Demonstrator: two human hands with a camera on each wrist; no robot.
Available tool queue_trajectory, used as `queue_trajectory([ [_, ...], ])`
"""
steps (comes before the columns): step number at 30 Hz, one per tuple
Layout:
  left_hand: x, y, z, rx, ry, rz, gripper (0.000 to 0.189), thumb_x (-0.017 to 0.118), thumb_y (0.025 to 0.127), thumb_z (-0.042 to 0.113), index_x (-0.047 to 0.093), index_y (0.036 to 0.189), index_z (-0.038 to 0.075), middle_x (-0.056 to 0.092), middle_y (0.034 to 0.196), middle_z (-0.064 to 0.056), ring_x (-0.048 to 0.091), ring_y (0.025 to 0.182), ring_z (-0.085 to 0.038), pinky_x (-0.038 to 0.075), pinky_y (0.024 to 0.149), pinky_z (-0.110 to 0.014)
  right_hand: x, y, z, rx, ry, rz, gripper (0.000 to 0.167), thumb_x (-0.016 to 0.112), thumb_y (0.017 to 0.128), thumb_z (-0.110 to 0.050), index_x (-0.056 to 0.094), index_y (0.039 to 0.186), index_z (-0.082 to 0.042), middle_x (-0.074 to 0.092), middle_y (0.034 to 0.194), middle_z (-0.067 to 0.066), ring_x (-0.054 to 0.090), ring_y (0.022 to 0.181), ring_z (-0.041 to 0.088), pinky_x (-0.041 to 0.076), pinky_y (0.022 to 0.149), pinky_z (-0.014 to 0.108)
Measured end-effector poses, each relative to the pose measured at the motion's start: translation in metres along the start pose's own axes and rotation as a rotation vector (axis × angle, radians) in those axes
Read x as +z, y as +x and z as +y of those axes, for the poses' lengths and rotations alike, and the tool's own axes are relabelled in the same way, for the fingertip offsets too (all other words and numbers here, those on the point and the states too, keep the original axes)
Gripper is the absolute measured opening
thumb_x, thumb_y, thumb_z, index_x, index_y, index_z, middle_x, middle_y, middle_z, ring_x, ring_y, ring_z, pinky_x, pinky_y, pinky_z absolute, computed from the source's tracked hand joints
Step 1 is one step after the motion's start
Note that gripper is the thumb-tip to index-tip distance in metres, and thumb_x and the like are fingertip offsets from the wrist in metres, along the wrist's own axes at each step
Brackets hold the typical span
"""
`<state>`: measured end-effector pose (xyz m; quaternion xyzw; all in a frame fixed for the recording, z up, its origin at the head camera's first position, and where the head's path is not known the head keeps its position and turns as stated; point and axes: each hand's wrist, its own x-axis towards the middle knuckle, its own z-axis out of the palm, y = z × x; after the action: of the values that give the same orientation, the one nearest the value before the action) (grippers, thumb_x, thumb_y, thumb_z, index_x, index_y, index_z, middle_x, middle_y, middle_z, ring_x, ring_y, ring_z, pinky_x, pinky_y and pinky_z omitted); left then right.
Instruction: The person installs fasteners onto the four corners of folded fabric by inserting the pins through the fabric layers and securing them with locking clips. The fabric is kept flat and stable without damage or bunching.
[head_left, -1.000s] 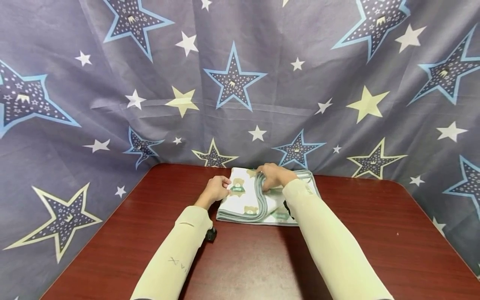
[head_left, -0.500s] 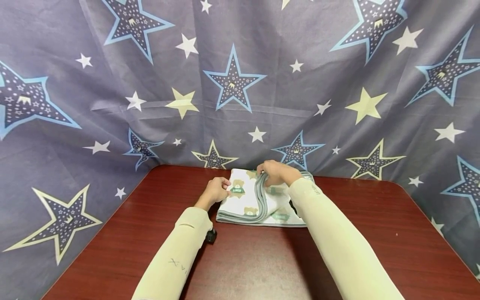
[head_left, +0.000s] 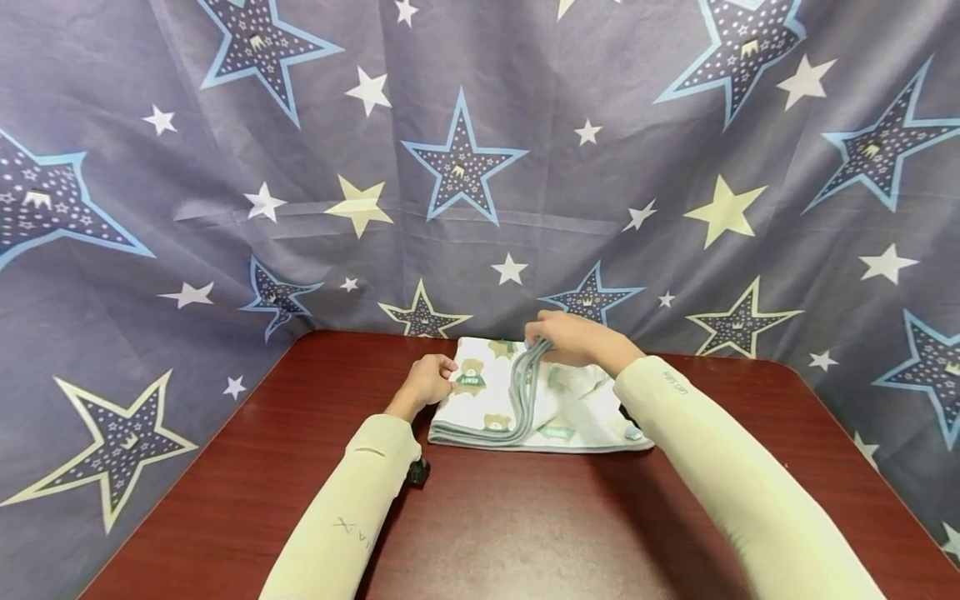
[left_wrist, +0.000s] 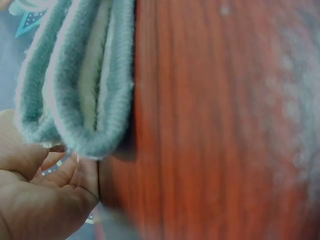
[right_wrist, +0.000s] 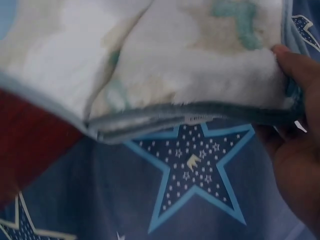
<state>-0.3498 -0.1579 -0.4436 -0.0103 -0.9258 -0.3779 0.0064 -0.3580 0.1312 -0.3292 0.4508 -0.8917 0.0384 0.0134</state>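
Observation:
A folded white baby blanket (head_left: 480, 400) with a teddy bear print and grey-green trim lies near the far edge of the table. At its left edge my left hand (head_left: 427, 379) holds the fold between thumb and fingers; the rounded, stacked trim (left_wrist: 90, 115) covers part of those fingers in the left wrist view. My right hand (head_left: 573, 337) pinches the far corner of the upper layers, lifted off the lower layer, so the trim curves upward. The right wrist view has the thumb of my right hand (right_wrist: 300, 165) on the printed side and fingers beneath.
The reddish-brown wooden table (head_left: 495, 517) extends toward me and to both sides. A grey-blue curtain (head_left: 480, 250) printed with stars hangs right behind its far edge. A small black device (head_left: 417, 472) sits under my left wrist.
My right hand has moved right and slightly up, drawing the upper layers' far corner with it. More of the blanket's near right part shows. My left hand has stayed almost in place.

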Motion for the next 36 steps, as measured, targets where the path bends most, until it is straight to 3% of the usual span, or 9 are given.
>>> queue_trajectory([
  [13, -0.001, -0.002, 0.000, 0.017, 0.012, 0.009, 0.030, 0.077, 0.085, 0.002, 0.071, 0.114, 0.005, 0.066, 0.104, -0.010, 0.061, 0.097, -0.025, 0.052, 0.086, -0.038, -0.003, -0.054, -0.002, -0.130, -0.164, 0.128, 0.025, 0.077, 0.091, -0.011, 0.063, 0.110, -0.015, 0.055, 0.100, 0.003, 0.054, 0.089, 0.023, 0.050, 0.077, 0.039],
  [20, -0.001, 0.001, -0.001, 0.011, 0.014, 0.009, 0.029, 0.077, 0.085, 0.002, 0.072, 0.113, 0.004, 0.066, 0.103, -0.009, 0.061, 0.098, -0.025, 0.051, 0.087, -0.037, 0.006, -0.082, 0.002, -0.197, -0.288, 0.211, 0.023, 0.077, 0.091, -0.011, 0.063, 0.108, -0.016, 0.052, 0.095, 0.002, 0.051, 0.084, 0.023, 0.050, 0.075, 0.037],
  [26, 0.000, 0.002, -0.003, 0.014, 0.021, 0.004, 0.029, 0.077, 0.085, 0.002, 0.071, 0.113, 0.004, 0.066, 0.103, -0.010, 0.061, 0.098, -0.026, 0.052, 0.086, -0.037, 0.014, -0.106, 0.007, -0.193, -0.292, 0.248, 0.025, 0.077, 0.089, -0.007, 0.059, 0.104, -0.018, 0.050, 0.095, 0.000, 0.051, 0.084, 0.021, 0.050, 0.067, 0.033],
  [32, 0.000, 0.001, -0.002, 0.014, 0.013, -0.003, 0.028, 0.077, 0.086, 0.003, 0.072, 0.114, 0.005, 0.066, 0.104, -0.009, 0.061, 0.099, -0.026, 0.052, 0.086, -0.037, 0.028, -0.130, 0.014, -0.261, -0.358, 0.322, 0.021, 0.072, 0.087, -0.009, 0.057, 0.100, -0.014, 0.051, 0.091, 0.000, 0.052, 0.083, 0.023, 0.047, 0.073, 0.037],
  [36, 0.000, 0.001, -0.002, 0.018, 0.003, -0.005, 0.028, 0.077, 0.086, 0.002, 0.071, 0.113, 0.005, 0.066, 0.103, -0.010, 0.061, 0.097, -0.027, 0.052, 0.084, -0.038, 0.039, -0.147, 0.016, -0.256, -0.381, 0.349, 0.022, 0.074, 0.083, -0.013, 0.055, 0.095, -0.015, 0.052, 0.088, -0.002, 0.052, 0.081, 0.022, 0.044, 0.070, 0.036],
])
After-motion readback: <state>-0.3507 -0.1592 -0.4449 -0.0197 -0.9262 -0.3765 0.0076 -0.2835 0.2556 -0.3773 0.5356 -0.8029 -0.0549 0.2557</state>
